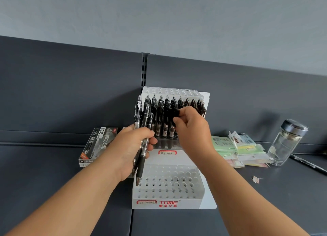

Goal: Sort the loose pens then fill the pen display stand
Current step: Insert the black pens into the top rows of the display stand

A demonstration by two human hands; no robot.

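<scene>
A white tiered pen display stand (187, 160) sits on the dark shelf in the middle of the head view. Its middle tier holds several black pens (163, 115) standing upright; the front tier and the top tier show bare holes. My left hand (131, 147) grips a bundle of black pens (144, 129) upright, just left of the stand. My right hand (191, 127) reaches over the middle tier and pinches the top of one black pen (175, 114) among the standing ones.
A pen box marked HQ35 (95, 145) lies left of the stand. To the right lie a stack of sticky-note packs (240, 149), a glass jar with a dark lid (286, 141), a loose black pen (309, 165) and a paper scrap (256, 179).
</scene>
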